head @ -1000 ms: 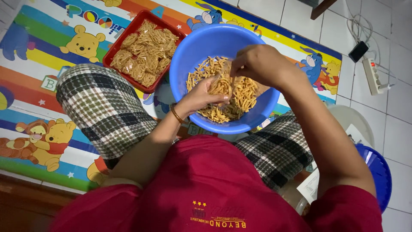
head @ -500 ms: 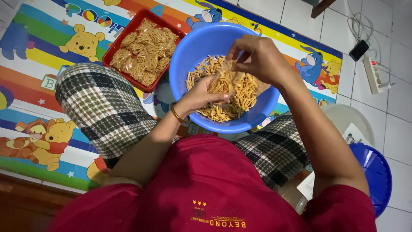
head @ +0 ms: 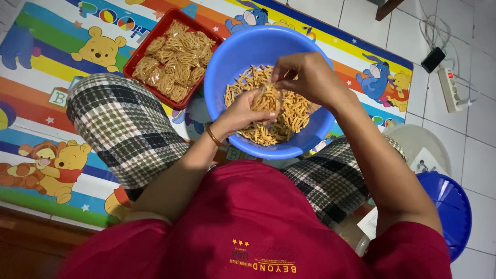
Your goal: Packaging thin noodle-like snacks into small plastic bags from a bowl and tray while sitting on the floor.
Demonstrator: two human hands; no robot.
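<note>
A round blue basin [head: 235, 51] sits on the mat between my knees, partly filled with loose golden snack sticks [head: 294, 116]. My left hand [head: 243, 111] is over the basin, gripping a small clear bag of snack sticks [head: 268, 98]. My right hand [head: 305, 77] hovers just above it, fingers pinched on the top of the same bag. A gold bracelet circles my left wrist.
A red rectangular tray [head: 142, 51] holding several small packed snack bags lies left of the basin. A colourful cartoon mat [head: 46, 103] covers the floor. A blue lid [head: 449, 212], a clear container and a white power strip [head: 452, 88] lie on the tiles at right.
My right hand has lifted from the snack pile to the top of the bag. My left hand has risen slightly with the bag.
</note>
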